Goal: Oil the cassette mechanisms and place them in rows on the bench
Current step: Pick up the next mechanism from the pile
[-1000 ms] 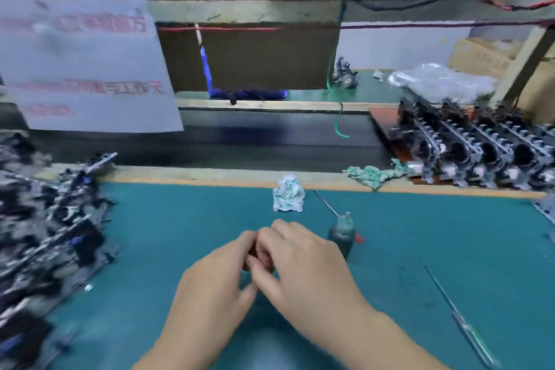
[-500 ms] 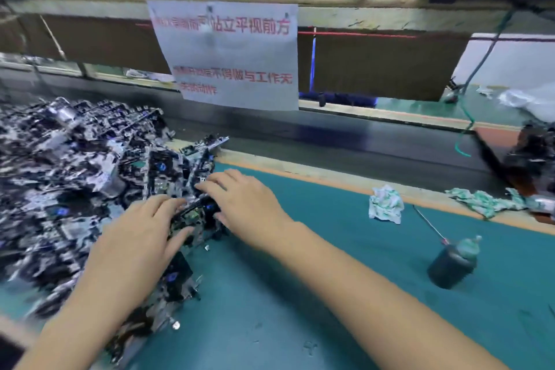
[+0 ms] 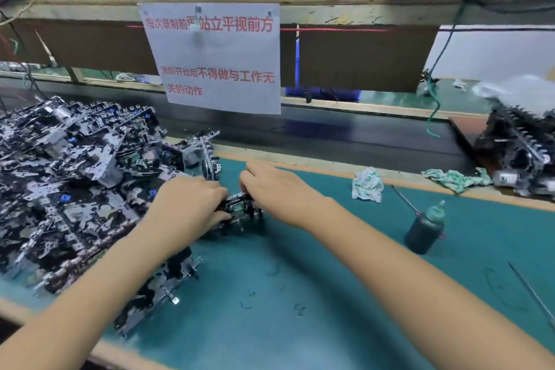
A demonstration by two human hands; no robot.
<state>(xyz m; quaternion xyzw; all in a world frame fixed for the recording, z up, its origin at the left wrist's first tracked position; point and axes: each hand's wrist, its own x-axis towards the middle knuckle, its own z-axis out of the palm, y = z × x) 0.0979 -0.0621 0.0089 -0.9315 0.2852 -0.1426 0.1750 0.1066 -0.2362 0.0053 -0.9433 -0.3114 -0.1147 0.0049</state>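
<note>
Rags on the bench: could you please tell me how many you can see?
2. One crumpled rag lies at the mat's far edge, right of the hands. The other rag lies flatter, farther right, beside the rows of mechanisms. More may be hidden under the pile.

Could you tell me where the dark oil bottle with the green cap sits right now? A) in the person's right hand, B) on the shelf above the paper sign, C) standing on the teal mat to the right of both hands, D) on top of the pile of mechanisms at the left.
C: the oil bottle stands free on the teal mat, right of both hands, which are on a cassette mechanism beside the pile.
</note>
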